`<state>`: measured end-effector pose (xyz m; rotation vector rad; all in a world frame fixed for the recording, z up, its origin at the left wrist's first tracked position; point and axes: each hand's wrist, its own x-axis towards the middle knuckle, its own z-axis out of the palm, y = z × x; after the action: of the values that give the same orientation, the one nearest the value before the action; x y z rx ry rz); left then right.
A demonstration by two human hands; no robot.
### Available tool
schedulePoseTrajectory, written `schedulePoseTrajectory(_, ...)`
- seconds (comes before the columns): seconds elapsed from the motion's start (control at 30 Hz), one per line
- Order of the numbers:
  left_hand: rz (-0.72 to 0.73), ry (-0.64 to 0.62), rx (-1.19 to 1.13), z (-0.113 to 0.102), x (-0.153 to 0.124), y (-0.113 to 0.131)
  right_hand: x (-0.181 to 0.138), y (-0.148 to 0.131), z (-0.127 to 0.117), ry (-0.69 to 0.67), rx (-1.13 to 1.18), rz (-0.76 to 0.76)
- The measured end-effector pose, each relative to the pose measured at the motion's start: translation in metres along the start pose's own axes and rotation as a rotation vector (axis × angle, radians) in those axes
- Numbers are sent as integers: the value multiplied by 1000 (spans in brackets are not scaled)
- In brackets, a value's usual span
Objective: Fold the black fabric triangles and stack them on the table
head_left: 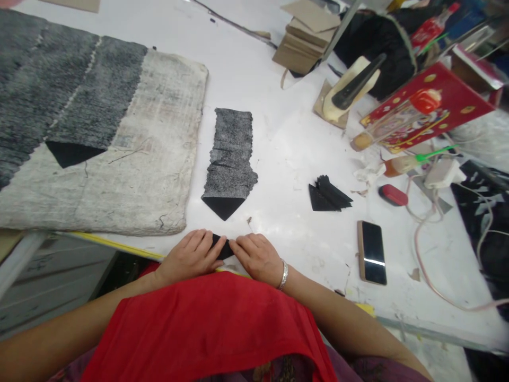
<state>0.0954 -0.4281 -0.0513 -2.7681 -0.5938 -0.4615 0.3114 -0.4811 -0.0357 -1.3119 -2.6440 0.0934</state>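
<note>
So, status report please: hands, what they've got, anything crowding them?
Left hand and right hand both on small black piece. Piece partly covered. Speckled strip just beyond, not touching; phone off right, apart.

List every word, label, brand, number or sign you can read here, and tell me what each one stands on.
No text can be read with certainty.
Red box: gold and coloured printing; any lettering is too blurred to read.
Red bottle at the upper right: pale marks, too blurred to read.
Phone: dark screen with a bright streak, no legible characters.
</note>
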Motion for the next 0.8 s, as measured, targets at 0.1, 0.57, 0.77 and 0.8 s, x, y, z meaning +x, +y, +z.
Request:
schedulePoseTrajectory(0.1,41,-10,5,-3,4,1,-5,1,-1,3,-7,9)
schedulePoseTrajectory(0.57,47,-48,-41,3,8,18,-24,-1,-1,61,-26,42)
schedulePoseTrajectory(0.77,100,-109,14,0,10,18,-35,0,-7,56,-41,33)
schedulePoseTrajectory(0.8,108,-113,30,-1,11,17,-38,0,-8,47,-42,40)
